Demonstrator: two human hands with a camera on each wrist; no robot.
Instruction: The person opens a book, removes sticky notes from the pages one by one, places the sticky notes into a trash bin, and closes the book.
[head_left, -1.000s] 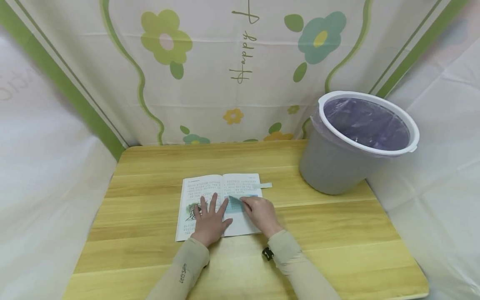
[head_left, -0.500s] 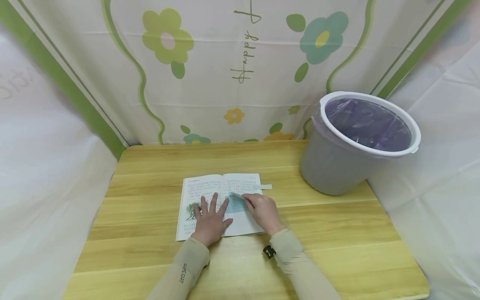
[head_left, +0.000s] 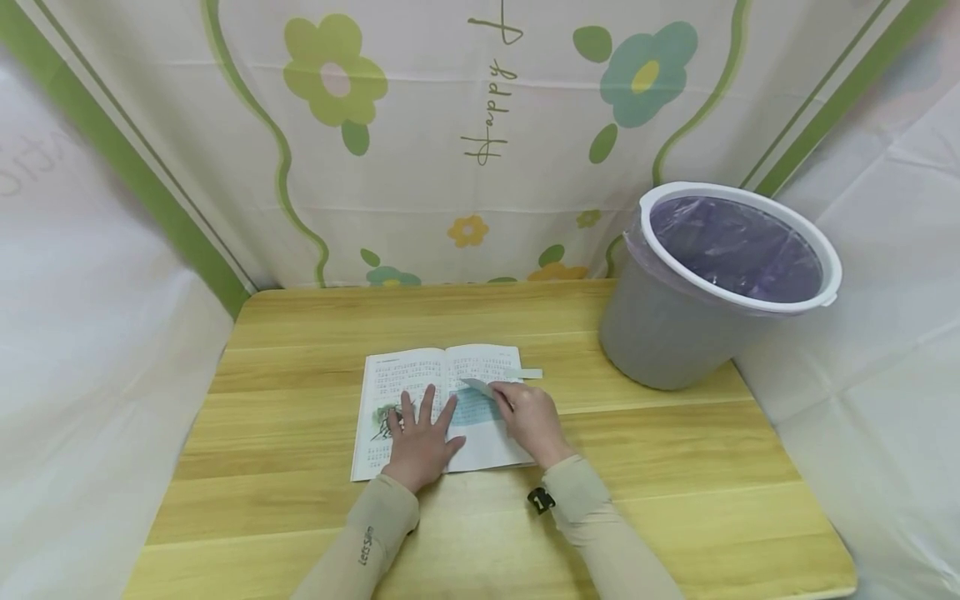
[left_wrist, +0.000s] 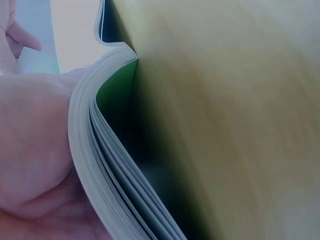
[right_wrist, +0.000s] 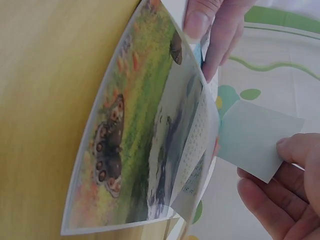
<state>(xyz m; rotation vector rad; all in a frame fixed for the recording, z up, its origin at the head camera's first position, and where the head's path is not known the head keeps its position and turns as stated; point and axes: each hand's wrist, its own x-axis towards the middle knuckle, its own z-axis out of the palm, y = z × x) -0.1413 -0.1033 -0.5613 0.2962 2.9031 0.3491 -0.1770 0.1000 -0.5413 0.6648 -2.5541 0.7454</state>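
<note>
An open book lies on the wooden table, with printed text on both pages and an insect picture on the left one. My left hand rests on it near the spine, fingers spread and straight. My right hand pinches a square, translucent pale-green sticky note between thumb and fingers. The note stands tilted up from the right page; its far edge meets the page in the right wrist view. A blue printed panel shows beneath it. Below, a page with a butterfly picture bows upward.
A pale paper strip sticks out past the book's right edge. At the back right of the table stands a grey bin with a white rim and purple liner. Printed fabric hangs behind the table.
My right hand has shifted slightly right, drawing the sticky note up from the page, so more of the blue panel shows. The right page bulges a little. My left hand stays put.
</note>
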